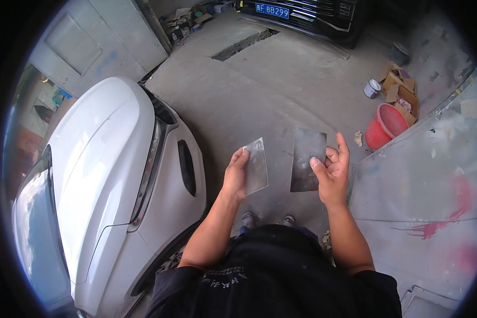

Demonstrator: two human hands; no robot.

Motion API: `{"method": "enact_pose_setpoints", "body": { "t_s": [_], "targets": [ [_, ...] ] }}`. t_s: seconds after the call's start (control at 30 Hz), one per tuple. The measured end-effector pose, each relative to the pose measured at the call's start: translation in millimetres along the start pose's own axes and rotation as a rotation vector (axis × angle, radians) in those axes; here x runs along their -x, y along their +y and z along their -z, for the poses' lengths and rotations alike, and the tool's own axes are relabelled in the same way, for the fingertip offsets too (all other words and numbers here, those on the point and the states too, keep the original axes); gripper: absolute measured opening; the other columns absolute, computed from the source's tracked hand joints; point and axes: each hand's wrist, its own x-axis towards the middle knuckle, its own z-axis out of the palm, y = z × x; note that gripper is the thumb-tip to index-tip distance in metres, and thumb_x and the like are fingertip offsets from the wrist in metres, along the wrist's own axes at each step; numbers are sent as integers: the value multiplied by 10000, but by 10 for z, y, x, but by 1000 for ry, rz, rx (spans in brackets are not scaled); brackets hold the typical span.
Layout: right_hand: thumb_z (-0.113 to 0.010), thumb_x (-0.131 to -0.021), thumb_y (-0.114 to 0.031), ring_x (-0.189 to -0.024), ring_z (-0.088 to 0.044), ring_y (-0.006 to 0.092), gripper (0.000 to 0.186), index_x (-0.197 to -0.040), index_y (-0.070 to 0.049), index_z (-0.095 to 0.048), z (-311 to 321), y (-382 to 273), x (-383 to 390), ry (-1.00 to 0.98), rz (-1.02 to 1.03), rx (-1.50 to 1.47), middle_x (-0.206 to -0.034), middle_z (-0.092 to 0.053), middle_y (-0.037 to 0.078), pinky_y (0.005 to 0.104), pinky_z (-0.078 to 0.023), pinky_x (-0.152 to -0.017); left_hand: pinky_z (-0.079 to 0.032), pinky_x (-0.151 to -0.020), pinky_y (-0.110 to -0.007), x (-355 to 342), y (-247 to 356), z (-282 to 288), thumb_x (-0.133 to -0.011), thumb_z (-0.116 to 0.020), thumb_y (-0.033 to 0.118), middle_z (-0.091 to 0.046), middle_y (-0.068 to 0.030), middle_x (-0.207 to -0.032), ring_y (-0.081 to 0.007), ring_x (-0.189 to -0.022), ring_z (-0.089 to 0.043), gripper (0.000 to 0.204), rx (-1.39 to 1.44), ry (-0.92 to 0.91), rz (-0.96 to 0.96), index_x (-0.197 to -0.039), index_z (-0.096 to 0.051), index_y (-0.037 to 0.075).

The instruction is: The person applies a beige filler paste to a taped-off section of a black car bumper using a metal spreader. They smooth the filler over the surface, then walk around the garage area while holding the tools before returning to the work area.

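Note:
My left hand (234, 177) grips a thin grey metal plate (257, 164) by its left side, thumb pressed on its face near the top. My right hand (333, 177) holds a darker, smudged rectangular plate (303, 153) along its right side, with the thumb on the front and the index finger pointing up. Both plates are raised in front of my body, with a gap between them, over the concrete floor (265, 95).
A white car (100, 148) stands close on my left, a dark car (312, 26) at the top. A red bucket (381, 132), cardboard boxes (403, 95) and a paint can (372, 89) sit beside the paint-stained wall (418, 196) on the right. A floor trench (238, 45) runs beyond.

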Motion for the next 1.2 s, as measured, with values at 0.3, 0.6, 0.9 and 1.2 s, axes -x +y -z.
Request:
{"method": "enact_pose_setpoints", "body": {
  "t_s": [0.3, 0.6, 0.9, 1.2],
  "targets": [
    [-625, -841, 4, -779, -597, 120, 769, -1452, 10, -157, -39, 104, 82, -21, 75, 204, -939, -619, 105, 246, -487, -708, -443, -604, -268, 55, -93, 103, -973, -479, 328, -582, -38, -900, -132, -683, -525, 316, 259, -262, 162, -1200, -523, 112],
    [-643, -770, 30, -772, -660, 261, 692, -1391, 23, -337, -217, 73, 207, -213, 334, 596, -960, -644, 151, 323, -535, -664, -445, -634, -324, 244, -9, -46, -899, -432, 623, -607, -104, -940, -213, -738, -564, 648, 405, -310, 238, -1193, -534, 55],
    [-563, -752, 95, -913, -651, 351, 675, -1380, 64, -318, -545, 193, 324, -412, 548, 749, -1122, -632, 194, 383, -553, -748, -425, -1008, -451, 333, -118, -171, -992, -168, 543, -511, -165, -1293, -322, -1204, -501, 625, 81, -304, -69, -1421, -330, 119],
    [-557, -845, -1, -883, -658, 284, 607, -1405, 16, -324, -778, 252, 97, -379, 523, 754, -1093, -654, 127, 360, -553, -706, -405, -986, -334, 406, -78, -285, -990, -69, 539, -549, -103, -1200, -204, -1128, -516, 711, -415, -123, -362, -1303, -435, 17]
  ]
}}
